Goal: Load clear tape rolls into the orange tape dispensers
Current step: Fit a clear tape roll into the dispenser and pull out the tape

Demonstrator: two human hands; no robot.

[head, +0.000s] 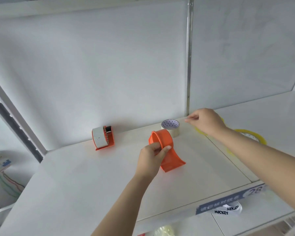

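Observation:
An orange tape dispenser (169,150) stands in the middle of the white shelf, and my left hand (153,155) grips the rim of its round hub. Just behind it lies a clear tape roll (170,127) flat on the shelf, with a patterned inner core. My right hand (206,120) hovers to the right of that roll, thumb and forefinger pinched together on what looks like the clear tape's loose end. A second orange dispenser (103,138), holding a tape roll, stands to the left near the back wall.
Yellow tape rolls (252,136) lie on the right part of the shelf, partly behind my right forearm. The white back wall (109,74) rises behind the shelf. A label strip (228,201) runs along the front edge.

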